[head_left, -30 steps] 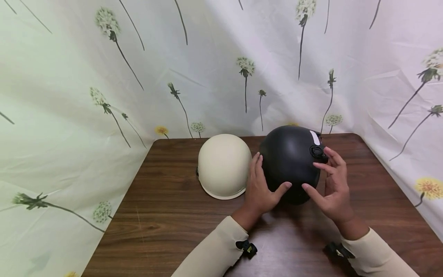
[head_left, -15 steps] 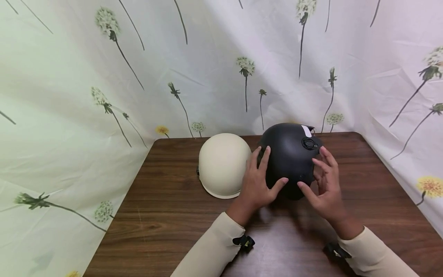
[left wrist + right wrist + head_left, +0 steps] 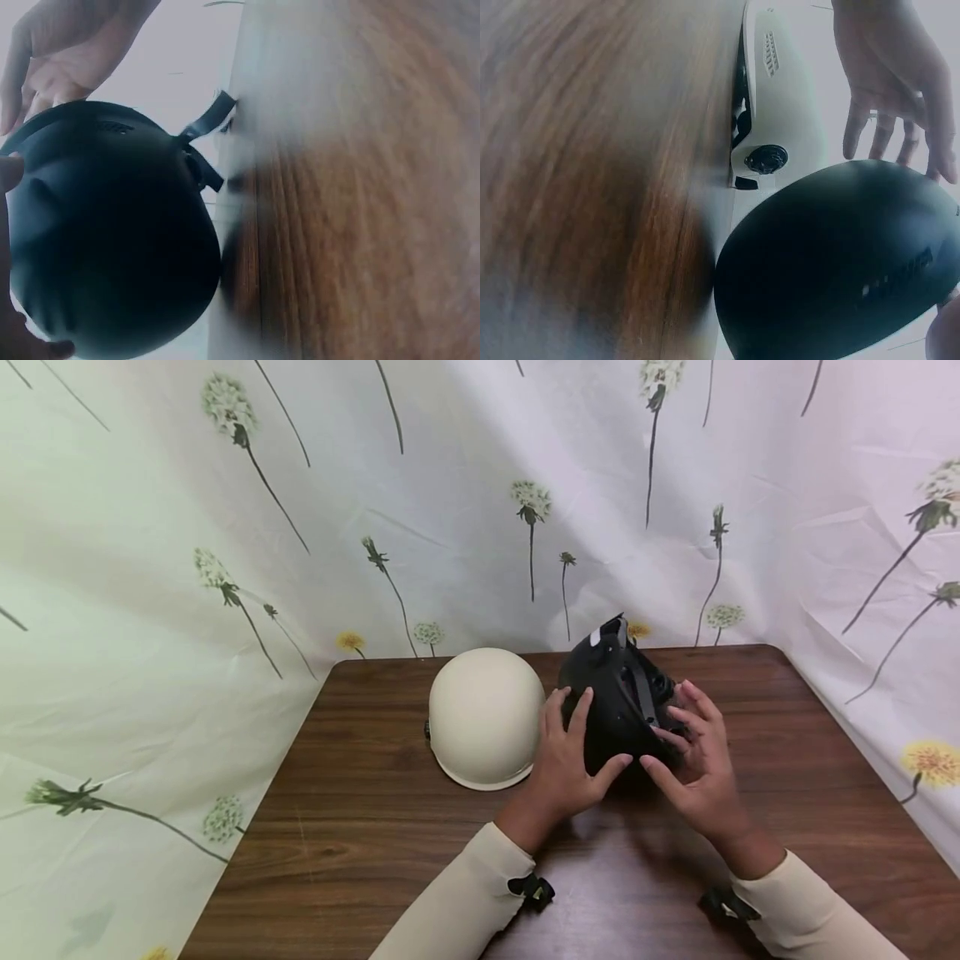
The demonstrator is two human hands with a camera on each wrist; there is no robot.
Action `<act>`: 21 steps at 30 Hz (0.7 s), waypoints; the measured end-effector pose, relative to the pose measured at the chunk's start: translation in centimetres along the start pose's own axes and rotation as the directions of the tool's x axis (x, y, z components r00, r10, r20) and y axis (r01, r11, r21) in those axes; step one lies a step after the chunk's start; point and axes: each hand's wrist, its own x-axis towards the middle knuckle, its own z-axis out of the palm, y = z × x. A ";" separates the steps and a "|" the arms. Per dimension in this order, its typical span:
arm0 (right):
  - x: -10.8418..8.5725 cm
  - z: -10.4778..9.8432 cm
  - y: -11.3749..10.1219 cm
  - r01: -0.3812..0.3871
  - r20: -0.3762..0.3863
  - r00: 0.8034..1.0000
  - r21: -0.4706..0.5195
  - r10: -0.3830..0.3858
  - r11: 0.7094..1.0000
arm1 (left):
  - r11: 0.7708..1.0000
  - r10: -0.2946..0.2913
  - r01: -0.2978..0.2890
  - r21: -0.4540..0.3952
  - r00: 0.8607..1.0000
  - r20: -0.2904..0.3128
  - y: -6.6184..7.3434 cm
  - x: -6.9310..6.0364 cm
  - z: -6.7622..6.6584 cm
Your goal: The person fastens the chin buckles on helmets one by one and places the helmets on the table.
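Observation:
A black helmet (image 3: 611,693) is tilted on its side on the table, its opening and dark straps turned to the right. My left hand (image 3: 562,764) rests spread fingers on its left side, thumb low on the near side. On the right, my right hand (image 3: 701,785) has loosely bent fingers at the rim and straps, with its thumb near the lower edge. The left wrist view shows a loose strap (image 3: 208,118) hanging off the dark shell. Directly left of the black helmet sits a cream helmet (image 3: 486,718), dome up; a black dial (image 3: 766,159) shows on it.
The brown wooden table (image 3: 360,852) extends around both helmets and toward me. Behind it hangs a pale cloth (image 3: 450,510) printed with dandelions, which also covers both sides. A black wrist strap (image 3: 531,892) is on each sleeve.
The black helmet has turned between my hands: its white label and side dial swung up and left, and its opening with straps came into view. The cream helmet has stayed put.

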 end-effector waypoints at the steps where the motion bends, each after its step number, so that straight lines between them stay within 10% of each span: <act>1: -0.1 0.0 0.1 0.000 0.005 1.000 -0.007 0.000 1.000 | 1.000 0.005 -0.005 -0.012 1.000 -0.007 0.0 0.0 0.1; 9: -0.3 -0.2 0.2 -0.028 0.044 0.999 -0.065 0.031 0.997 | 0.996 0.045 -0.051 -0.071 0.996 -0.083 0.0 -0.1 0.3; 21: 0.0 0.3 -0.8 0.017 0.104 0.995 -0.079 -0.008 0.997 | 0.990 -0.138 0.138 0.017 0.990 -0.012 0.5 -0.2 -0.2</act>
